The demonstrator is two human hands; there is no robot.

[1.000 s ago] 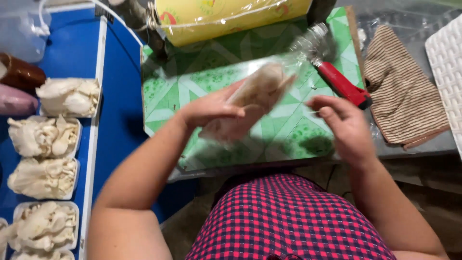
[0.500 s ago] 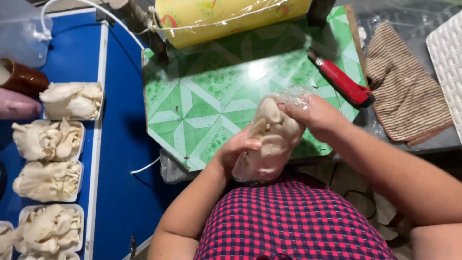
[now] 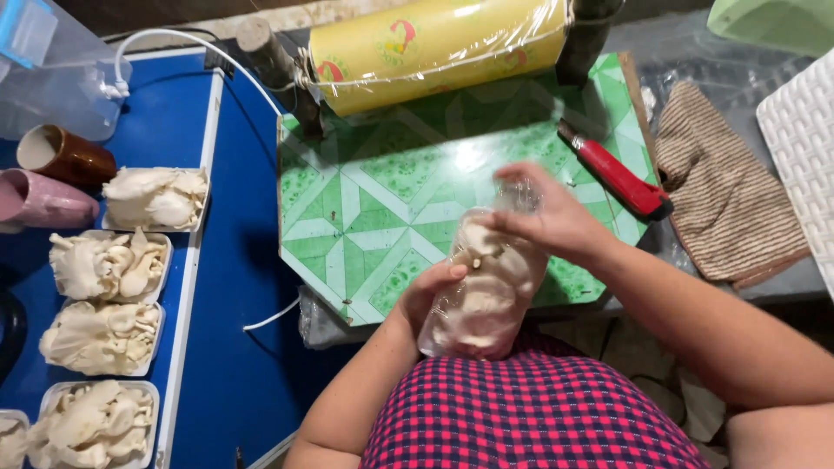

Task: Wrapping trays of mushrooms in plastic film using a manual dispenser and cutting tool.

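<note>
A tray of pale oyster mushrooms covered in clear film [image 3: 483,291] stands on end against my checked shirt, at the front edge of the green patterned board [image 3: 365,208]. My left hand [image 3: 430,293] grips its left side from below. My right hand [image 3: 546,217] holds the top end, fingers pressed on the bunched film. A large yellow roll of cling film [image 3: 434,48] sits on a wooden holder at the back of the board.
A red utility knife [image 3: 615,172] lies on the board's right part. A striped brown cloth [image 3: 728,200] lies further right. On the blue table at left stand several unwrapped mushroom trays [image 3: 109,265], a brown cup [image 3: 65,155] and a pink cup [image 3: 39,200].
The wrapped tray came off the board toward my body and turned upright. My right hand moved from the side up onto its top end.
</note>
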